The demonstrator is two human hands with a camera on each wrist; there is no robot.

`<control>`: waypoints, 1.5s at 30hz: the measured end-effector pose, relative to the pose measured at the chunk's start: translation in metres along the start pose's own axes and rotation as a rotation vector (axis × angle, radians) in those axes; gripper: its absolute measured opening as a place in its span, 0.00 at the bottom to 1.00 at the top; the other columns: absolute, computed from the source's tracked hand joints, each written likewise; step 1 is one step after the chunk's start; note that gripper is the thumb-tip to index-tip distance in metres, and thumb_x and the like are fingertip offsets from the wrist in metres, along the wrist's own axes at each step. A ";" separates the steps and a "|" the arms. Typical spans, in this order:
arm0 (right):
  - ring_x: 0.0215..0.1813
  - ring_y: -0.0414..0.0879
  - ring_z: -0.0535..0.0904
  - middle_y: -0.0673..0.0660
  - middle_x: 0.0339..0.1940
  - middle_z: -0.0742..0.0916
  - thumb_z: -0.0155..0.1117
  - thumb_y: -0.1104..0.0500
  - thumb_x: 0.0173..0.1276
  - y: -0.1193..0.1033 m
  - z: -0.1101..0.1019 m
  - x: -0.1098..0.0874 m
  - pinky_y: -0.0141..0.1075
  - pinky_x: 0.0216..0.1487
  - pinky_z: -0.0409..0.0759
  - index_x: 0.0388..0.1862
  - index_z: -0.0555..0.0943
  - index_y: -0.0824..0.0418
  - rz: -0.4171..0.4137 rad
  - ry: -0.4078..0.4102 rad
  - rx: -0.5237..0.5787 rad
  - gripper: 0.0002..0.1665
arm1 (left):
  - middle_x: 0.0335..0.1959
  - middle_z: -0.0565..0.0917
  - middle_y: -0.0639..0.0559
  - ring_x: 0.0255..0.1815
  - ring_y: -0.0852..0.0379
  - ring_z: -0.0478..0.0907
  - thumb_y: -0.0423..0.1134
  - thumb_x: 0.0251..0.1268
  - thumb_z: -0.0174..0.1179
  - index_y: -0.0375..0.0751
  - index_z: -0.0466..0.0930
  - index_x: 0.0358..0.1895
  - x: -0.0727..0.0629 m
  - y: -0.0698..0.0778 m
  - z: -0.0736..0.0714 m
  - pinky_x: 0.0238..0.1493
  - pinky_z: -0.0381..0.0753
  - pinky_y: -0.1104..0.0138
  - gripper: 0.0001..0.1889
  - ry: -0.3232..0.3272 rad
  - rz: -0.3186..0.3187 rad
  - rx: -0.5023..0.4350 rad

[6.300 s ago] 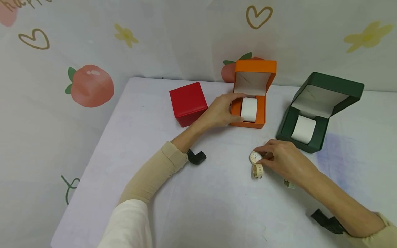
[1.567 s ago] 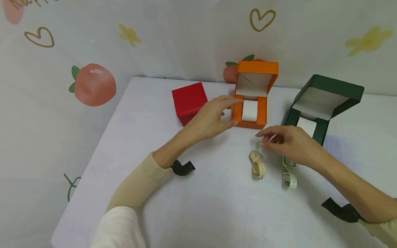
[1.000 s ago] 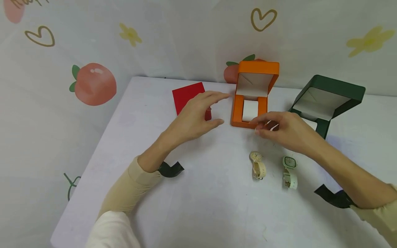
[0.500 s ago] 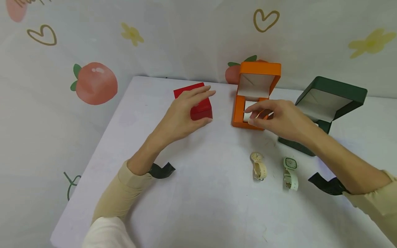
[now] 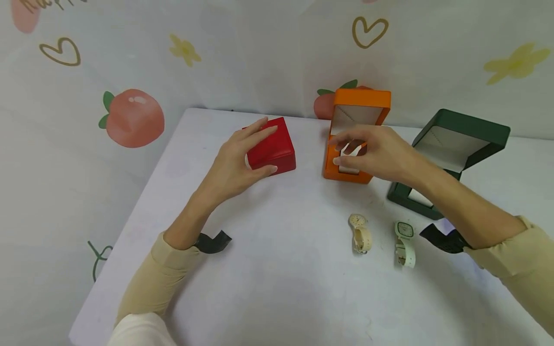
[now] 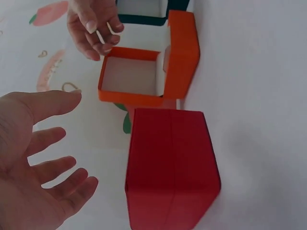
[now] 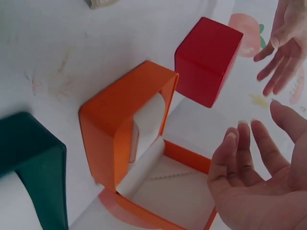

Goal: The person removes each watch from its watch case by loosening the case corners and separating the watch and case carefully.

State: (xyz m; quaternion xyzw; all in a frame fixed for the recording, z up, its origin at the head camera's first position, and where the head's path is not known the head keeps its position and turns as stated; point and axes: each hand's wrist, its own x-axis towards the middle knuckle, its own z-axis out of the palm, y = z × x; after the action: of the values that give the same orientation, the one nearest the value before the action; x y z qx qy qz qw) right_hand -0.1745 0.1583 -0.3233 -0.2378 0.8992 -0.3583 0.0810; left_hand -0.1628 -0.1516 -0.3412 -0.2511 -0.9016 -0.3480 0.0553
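My left hand is over the left side of a closed red box, fingers and thumb spread, with nothing held. In the left wrist view its fingers stand apart from the red box. Over the opened orange watch box my right hand hovers with loosely bent fingers, and it hides part of the white cushion. The right wrist view shows no object in this hand. A cream watch and a pale green watch lie nearer me on the table.
An opened dark green watch box with a white cushion stands at the right, partly behind my right forearm. The white table ends at the back against a printed curtain. Black straps hang at both wrists.
My right hand has let go of the cream watch and moved back and left over the orange box. My left hand has left the orange box and shifted left to the red one.
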 end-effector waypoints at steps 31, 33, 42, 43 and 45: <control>0.61 0.48 0.76 0.54 0.69 0.71 0.75 0.57 0.60 0.000 0.028 0.079 0.43 0.56 0.81 0.73 0.69 0.51 -0.088 -0.185 0.034 0.42 | 0.79 0.52 0.46 0.74 0.42 0.61 0.33 0.51 0.76 0.44 0.37 0.81 -0.016 -0.056 0.004 0.64 0.74 0.51 0.61 -0.090 -0.299 -0.212; 0.62 0.49 0.76 0.53 0.70 0.71 0.75 0.57 0.60 0.000 0.028 0.083 0.44 0.56 0.81 0.73 0.69 0.52 -0.088 -0.196 0.033 0.42 | 0.80 0.51 0.46 0.74 0.42 0.61 0.32 0.51 0.75 0.44 0.35 0.81 -0.015 -0.059 0.005 0.64 0.74 0.50 0.62 -0.115 -0.313 -0.251; 0.67 0.55 0.71 0.55 0.76 0.64 0.74 0.60 0.60 0.007 0.034 0.093 0.49 0.62 0.78 0.75 0.65 0.55 -0.080 -0.249 0.136 0.45 | 0.79 0.52 0.50 0.73 0.44 0.63 0.32 0.53 0.74 0.48 0.35 0.81 -0.011 -0.066 0.010 0.62 0.77 0.55 0.61 -0.156 -0.379 -0.363; 0.68 0.55 0.71 0.55 0.77 0.63 0.74 0.60 0.59 0.008 0.036 0.094 0.49 0.63 0.77 0.75 0.64 0.55 -0.079 -0.251 0.145 0.46 | 0.79 0.53 0.50 0.73 0.44 0.63 0.32 0.53 0.74 0.48 0.35 0.81 -0.010 -0.066 0.011 0.61 0.77 0.55 0.61 -0.157 -0.385 -0.365; 0.69 0.56 0.70 0.55 0.78 0.60 0.74 0.60 0.59 0.012 0.041 0.098 0.50 0.64 0.76 0.76 0.63 0.55 -0.083 -0.251 0.148 0.48 | 0.78 0.55 0.51 0.72 0.45 0.64 0.32 0.54 0.74 0.49 0.36 0.81 -0.008 -0.067 0.012 0.61 0.78 0.56 0.60 -0.160 -0.401 -0.375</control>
State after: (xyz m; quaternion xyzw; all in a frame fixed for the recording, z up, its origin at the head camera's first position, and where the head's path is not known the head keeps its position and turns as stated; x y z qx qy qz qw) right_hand -0.2515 0.0937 -0.3587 -0.3108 0.8426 -0.3942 0.1951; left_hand -0.1874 -0.1890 -0.3928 -0.1004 -0.8547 -0.4916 -0.1334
